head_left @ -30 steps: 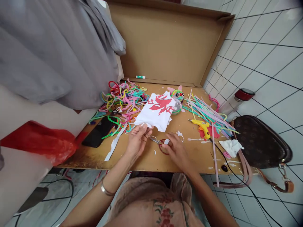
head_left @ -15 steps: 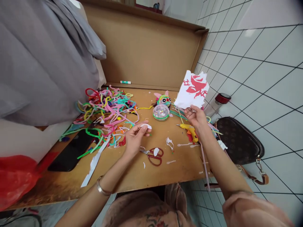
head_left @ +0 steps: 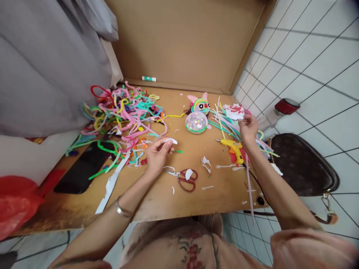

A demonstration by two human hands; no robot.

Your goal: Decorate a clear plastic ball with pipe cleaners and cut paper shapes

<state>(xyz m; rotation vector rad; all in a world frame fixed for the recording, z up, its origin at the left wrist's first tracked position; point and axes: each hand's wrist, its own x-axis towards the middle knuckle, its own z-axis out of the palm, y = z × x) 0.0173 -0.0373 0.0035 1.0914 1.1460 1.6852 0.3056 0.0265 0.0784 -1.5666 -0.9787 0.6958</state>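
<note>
Hands spread well apart over the craft table, white sliver pinched in the left

So, going by a clock face centred on the red-handled scissors [head_left: 179, 174] on the table [head_left: 157, 194], noon being the cardboard side. Left hand [head_left: 156, 156] sits at ten o'clock, forearm coming in from about seven, silver bracelet [head_left: 123, 208] on the wrist. Thumb's on top, fingers curled underneath, and the grip is narrow: a small curved white paper piece [head_left: 171, 141] is clamped between thumb and fingers, its free tip poking out toward three.

Right hand [head_left: 249, 130] is farther out, around two o'clock, arm stretched and angled in from about four. Fingers look bent, tips right at the near edge of the crumpled white-and-red paper [head_left: 235, 112], which is over the loose pipe cleaners [head_left: 226, 129]. Honestly can't tell if they're gripping it or just next to it.

Yellow glue gun [head_left: 235, 148] is also at two, but closer in than that hand. Clear ball [head_left: 196, 122] is pretty much at noon between the two hands, with the pink-eared figure [head_left: 201, 106] just behind it. Another white scrap [head_left: 189, 173] lies on the scissor handles.
</note>
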